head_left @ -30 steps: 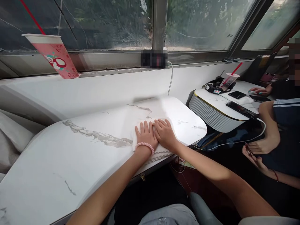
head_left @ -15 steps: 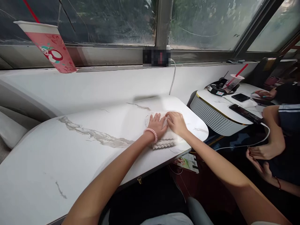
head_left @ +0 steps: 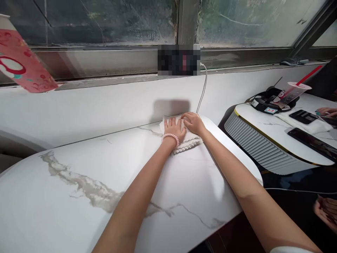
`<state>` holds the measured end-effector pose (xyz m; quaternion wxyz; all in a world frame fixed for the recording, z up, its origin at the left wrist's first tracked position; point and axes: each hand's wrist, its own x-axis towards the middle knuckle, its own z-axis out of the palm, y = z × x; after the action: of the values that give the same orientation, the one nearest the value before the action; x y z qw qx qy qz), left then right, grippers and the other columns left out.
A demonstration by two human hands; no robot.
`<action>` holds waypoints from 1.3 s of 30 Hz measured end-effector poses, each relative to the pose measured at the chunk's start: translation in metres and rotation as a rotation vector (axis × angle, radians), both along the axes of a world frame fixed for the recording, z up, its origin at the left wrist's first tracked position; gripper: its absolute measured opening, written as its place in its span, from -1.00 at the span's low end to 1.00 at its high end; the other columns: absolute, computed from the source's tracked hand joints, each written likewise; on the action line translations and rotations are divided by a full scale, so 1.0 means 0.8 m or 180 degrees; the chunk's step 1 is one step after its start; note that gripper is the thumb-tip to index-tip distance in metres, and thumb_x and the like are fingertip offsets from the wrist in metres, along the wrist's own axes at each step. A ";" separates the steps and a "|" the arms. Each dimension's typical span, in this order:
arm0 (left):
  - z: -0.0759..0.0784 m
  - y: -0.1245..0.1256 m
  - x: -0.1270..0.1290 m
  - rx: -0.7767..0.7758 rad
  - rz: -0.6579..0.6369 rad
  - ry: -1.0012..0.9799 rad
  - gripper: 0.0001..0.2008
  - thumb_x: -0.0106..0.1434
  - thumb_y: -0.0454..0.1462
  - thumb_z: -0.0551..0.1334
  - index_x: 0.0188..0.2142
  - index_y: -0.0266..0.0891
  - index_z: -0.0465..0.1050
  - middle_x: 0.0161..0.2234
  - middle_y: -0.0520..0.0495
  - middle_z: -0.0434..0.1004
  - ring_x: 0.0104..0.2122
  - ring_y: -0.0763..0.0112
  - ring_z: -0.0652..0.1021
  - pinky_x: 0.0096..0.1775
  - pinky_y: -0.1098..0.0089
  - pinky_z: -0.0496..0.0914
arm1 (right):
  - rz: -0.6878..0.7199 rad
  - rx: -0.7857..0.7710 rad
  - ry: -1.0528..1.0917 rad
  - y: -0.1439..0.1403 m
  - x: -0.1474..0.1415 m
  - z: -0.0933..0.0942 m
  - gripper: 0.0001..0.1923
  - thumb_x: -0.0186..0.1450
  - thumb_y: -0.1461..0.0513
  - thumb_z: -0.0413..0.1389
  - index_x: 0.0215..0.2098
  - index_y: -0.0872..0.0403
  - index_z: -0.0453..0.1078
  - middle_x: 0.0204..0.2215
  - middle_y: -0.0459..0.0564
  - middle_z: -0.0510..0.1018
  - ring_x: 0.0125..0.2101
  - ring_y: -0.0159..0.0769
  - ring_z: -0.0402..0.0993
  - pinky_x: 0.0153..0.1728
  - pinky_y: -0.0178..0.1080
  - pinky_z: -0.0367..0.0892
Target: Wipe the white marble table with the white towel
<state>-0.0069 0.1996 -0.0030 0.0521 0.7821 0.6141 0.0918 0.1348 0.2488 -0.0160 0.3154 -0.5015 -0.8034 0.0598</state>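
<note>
Pressing flat with fingers spread, left hand [head_left: 176, 128] and right hand [head_left: 193, 122] hold down a white cloth [head_left: 187, 143]; no writing readable.

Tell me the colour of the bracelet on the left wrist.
Pale pink beads: the bracelet shows clearly in the head view, just behind the left hand.

Glossy marble table [head_left: 79, 196] (soft cloth [head_left: 188, 144])

The pink cup [head_left: 18, 63] is cut off at the left edge.
</note>
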 end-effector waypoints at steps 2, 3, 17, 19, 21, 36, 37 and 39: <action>-0.002 0.015 0.013 0.0107 0.0012 -0.0001 -0.41 0.41 -0.12 -0.11 0.34 -0.32 0.16 0.40 -0.30 0.09 0.40 0.09 0.09 0.38 -0.04 -0.12 | 0.0025 0.0017 -0.0004 0.018 0.014 -0.001 -0.69 0.23 0.28 -0.04 -0.17 0.04 0.49 -0.12 0.07 0.60 -0.05 -0.07 0.45 0.10 0.00 0.25; -0.003 0.021 0.019 0.0144 0.0009 -0.0002 -0.41 0.41 -0.12 -0.11 0.33 -0.32 0.17 0.39 -0.30 0.10 0.39 0.08 0.11 0.38 -0.04 -0.11 | 0.0023 0.0028 -0.0008 0.024 0.021 -0.002 -0.69 0.23 0.28 -0.04 -0.16 0.04 0.49 -0.12 0.08 0.60 -0.06 -0.07 0.46 0.10 0.00 0.26; 0.001 -0.077 0.100 -0.0127 -0.0238 0.0084 -0.34 0.42 -0.09 -0.11 0.39 -0.44 0.03 0.41 -0.41 0.01 0.41 -0.08 0.01 0.36 -0.14 -0.18 | 0.0128 0.0200 -0.0120 -0.090 0.111 -0.005 -0.67 0.27 0.20 -0.02 -0.08 0.04 0.49 0.04 0.09 0.58 0.11 -0.04 0.44 0.16 0.09 0.25; 0.002 -0.110 0.115 -0.0102 -0.0335 0.0041 -0.34 0.42 -0.08 -0.10 0.38 -0.45 0.05 0.40 -0.42 0.03 0.41 -0.09 0.02 0.36 -0.16 -0.16 | 0.0088 0.0220 -0.0165 -0.126 0.129 -0.004 -0.67 0.29 0.19 -0.02 -0.06 0.02 0.48 0.05 0.08 0.57 0.12 -0.05 0.43 0.17 0.10 0.24; 0.003 -0.144 0.128 -0.0102 -0.0413 0.0023 -0.34 0.42 -0.08 -0.09 0.37 -0.46 0.07 0.39 -0.44 0.04 0.40 -0.10 0.03 0.35 -0.18 -0.13 | 0.0011 0.0194 -0.0208 -0.164 0.144 -0.003 -0.67 0.31 0.18 -0.02 -0.04 0.01 0.47 0.06 0.07 0.56 0.13 -0.04 0.43 0.18 0.12 0.23; 0.001 -0.215 0.077 -0.0101 -0.1097 -0.0136 -0.35 0.42 -0.08 -0.10 0.38 -0.43 0.05 0.41 -0.42 -0.01 0.41 -0.05 0.01 0.37 -0.14 -0.15 | -0.0833 0.0269 -0.0377 -0.271 0.087 0.003 -0.73 0.24 0.21 -0.03 -0.18 -0.01 0.46 -0.08 0.08 0.61 -0.02 0.02 0.47 0.03 0.07 0.27; 0.002 -0.205 0.067 -0.0112 -0.1078 -0.0126 -0.35 0.43 -0.08 -0.10 0.39 -0.41 0.04 0.42 -0.40 -0.03 0.41 -0.02 0.01 0.37 -0.13 -0.14 | -0.0836 0.0301 -0.0369 -0.262 0.075 0.002 -0.74 0.24 0.22 -0.04 -0.19 -0.01 0.46 -0.10 0.08 0.61 -0.04 0.01 0.47 0.02 0.06 0.27; 0.008 -0.177 0.043 -0.0296 -0.1003 -0.0097 -0.35 0.43 -0.08 -0.11 0.40 -0.38 0.01 0.43 -0.36 -0.06 0.42 0.04 0.01 0.37 -0.10 -0.12 | -0.0827 0.0330 -0.0349 -0.237 0.049 0.001 -0.76 0.25 0.23 -0.04 -0.21 0.00 0.44 -0.13 0.09 0.61 -0.06 0.01 0.46 0.01 0.06 0.26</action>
<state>0.0273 0.0581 0.0034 0.1113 0.8640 0.4866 0.0658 0.1744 0.0592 -0.0153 0.3016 -0.5868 -0.7498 -0.0506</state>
